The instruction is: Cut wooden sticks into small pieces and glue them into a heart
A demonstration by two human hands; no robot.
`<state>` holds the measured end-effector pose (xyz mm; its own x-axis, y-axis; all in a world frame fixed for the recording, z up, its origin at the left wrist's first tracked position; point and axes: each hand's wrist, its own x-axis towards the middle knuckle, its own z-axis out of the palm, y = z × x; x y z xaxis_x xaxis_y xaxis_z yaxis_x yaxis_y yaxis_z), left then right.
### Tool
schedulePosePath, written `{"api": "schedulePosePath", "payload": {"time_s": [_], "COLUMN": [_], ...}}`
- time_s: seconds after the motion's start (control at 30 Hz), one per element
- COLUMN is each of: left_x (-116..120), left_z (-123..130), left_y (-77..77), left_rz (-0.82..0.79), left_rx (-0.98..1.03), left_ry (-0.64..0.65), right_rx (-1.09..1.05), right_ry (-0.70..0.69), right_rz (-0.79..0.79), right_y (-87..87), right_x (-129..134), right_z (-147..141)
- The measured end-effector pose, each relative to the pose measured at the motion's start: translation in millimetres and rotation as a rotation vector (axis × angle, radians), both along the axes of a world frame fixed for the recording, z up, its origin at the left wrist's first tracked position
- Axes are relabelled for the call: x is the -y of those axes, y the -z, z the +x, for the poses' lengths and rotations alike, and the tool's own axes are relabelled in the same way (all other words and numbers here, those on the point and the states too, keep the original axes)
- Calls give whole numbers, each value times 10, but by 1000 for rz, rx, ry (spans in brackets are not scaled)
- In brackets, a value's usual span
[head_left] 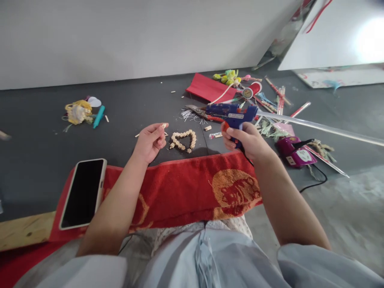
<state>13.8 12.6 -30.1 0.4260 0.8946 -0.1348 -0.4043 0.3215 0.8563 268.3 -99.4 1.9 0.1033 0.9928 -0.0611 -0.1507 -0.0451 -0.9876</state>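
Observation:
My left hand [151, 142] is closed in a pinch on a small cream piece [164, 125], left of a heart-shaped ring of cream beads [193, 140] lying on the dark table. My right hand [244, 140] is wrapped round the handle of a blue glue gun [237, 116], whose nozzle points left. A long clear glue stick [318, 127] sticks out of its back to the right. Pliers with red handles [196, 110] lie beside the gun's nozzle, near a bunch of thin white strands [188, 115].
A red towel [183, 188] covers the table's front edge, with a phone [84, 194] at its left. Yellow yarn [78, 112] and a teal tube [99, 117] lie left. Red paper [210, 89], a red spool [252, 90] and a purple device [295, 152] lie right.

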Motion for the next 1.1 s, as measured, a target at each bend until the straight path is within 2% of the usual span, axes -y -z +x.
{"api": "schedulePosePath", "payload": {"time_s": [0.13, 0.23, 0.37, 0.5, 0.6, 0.67, 0.77, 0.97, 1.1], "left_x": [3, 11, 14, 16, 61, 114, 198, 275, 284], "left_z": [-8, -3, 11, 5, 5, 17, 50, 115, 131], "left_y": [-4, -10, -35, -52, -58, -73, -108, -144, -144], "left_rz": [11, 21, 36, 28, 128, 218, 262, 128, 74], "left_rx": [23, 39, 21, -29, -104, -183, -295, -385, -385], "left_ry": [-16, -32, -105, -143, -125, -90, 12, 202, 306], "right_rx": [2, 9, -38, -119, -29, 55, 98, 115, 54], "right_ry": [-111, -182, -218, -155, -100, -47, 3, 59, 38], "right_rz": [37, 78, 121, 172, 134, 66, 3, -10, -31], "right_y": [-106, -105, 39, 228, 290, 285, 254, 225, 175], "right_x": [-131, -233, -361, -431, -427, -405, -360, -294, -284], "right_z": [-191, -296, -400, -481, -525, -551, -587, -628, -628]}}
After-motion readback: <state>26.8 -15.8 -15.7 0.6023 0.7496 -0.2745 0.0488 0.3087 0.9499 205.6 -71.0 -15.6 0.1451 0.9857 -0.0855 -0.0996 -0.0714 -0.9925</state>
